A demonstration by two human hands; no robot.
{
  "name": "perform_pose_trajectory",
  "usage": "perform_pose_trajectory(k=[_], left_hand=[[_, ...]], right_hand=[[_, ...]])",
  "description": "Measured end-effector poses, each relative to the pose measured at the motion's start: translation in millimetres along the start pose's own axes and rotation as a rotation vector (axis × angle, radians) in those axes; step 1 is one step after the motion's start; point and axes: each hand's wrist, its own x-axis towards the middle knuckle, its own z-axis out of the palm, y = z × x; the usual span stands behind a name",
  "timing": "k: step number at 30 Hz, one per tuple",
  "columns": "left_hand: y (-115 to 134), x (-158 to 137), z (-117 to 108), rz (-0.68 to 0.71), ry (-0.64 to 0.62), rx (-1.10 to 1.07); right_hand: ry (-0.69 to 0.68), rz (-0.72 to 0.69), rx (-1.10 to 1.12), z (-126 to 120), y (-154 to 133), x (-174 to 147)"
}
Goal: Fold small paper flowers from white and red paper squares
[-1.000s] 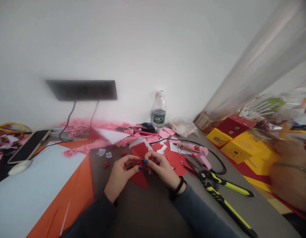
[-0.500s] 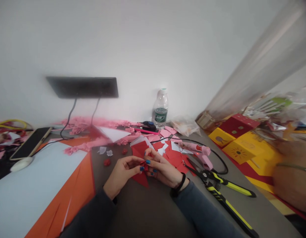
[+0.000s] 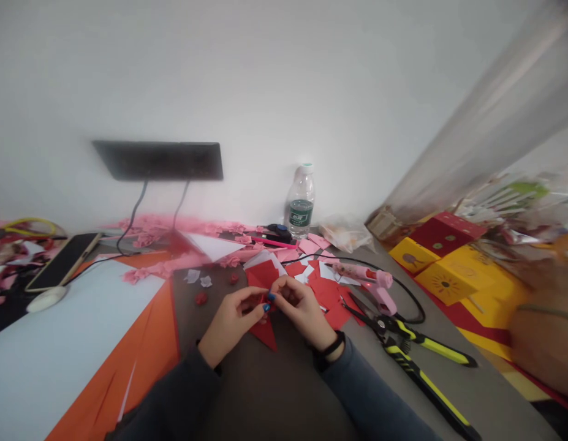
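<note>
The left hand (image 3: pixel 235 321) and right hand (image 3: pixel 306 309) meet over the tabletop (image 3: pixel 274 392), and both work on one red piece (image 3: pixel 263 299). The fingers of each are pinched together on it, thumb against forefinger, so that little of its shape shows between them. It is held up near the middle of the space before the person, above a red sheet (image 3: pixel 265 335) whose pointed end shows below the hands. This piece looks only partly worked, since neither hand has let it go; how many folds or turns it has taken is hidden. What appears done lies to the left of the hands: two small red balls (image 3: pixel 201 298), crumpled or rolled, set apart from each other, and two white bits (image 3: pixel 192 277) near them. What appears left lies to the right, where a loose pile of red scraps (image 3: pixel 324 295) is flat and seemingly unworked. Just beside the pile, the glue gun (image 3: pixel 383 298) shows a small red light and the shears (image 3: pixel 394 353) lie with their handles spread; neither is in hand. By that count, the work seems well short of finished, with more paper waiting than shaped.
</note>
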Motion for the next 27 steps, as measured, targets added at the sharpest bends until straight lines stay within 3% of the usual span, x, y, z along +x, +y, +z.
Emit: perform_pose_trajectory(k=[5,10,18,24,27], left_hand=[[-1.1,1.9,-3.9,0.074,0.123,0.004],[1.6,2.2,-4.0,0.054,0.156,0.026],[4.0,-0.6,-1.8,-0.001,0.089,-0.051],[5.8,-1.1,0.0,-0.022,0.058,-0.1],[4.7,-0.9,0.1,-0.013,0.042,-0.157]], right_hand=[[-0.009,0.063,0.046,-0.5,1.5,0.9],[-0.059,0.097,0.07,-7.6,3.8,2.2],[-0.199,0.364,0.637,-4.3,-1.5,-1.6],[-0.218,0.4,0.695,-4.2,0.0,-1.7],[-0.163,0.363,0.668,-2.1,1.7,-0.4]])
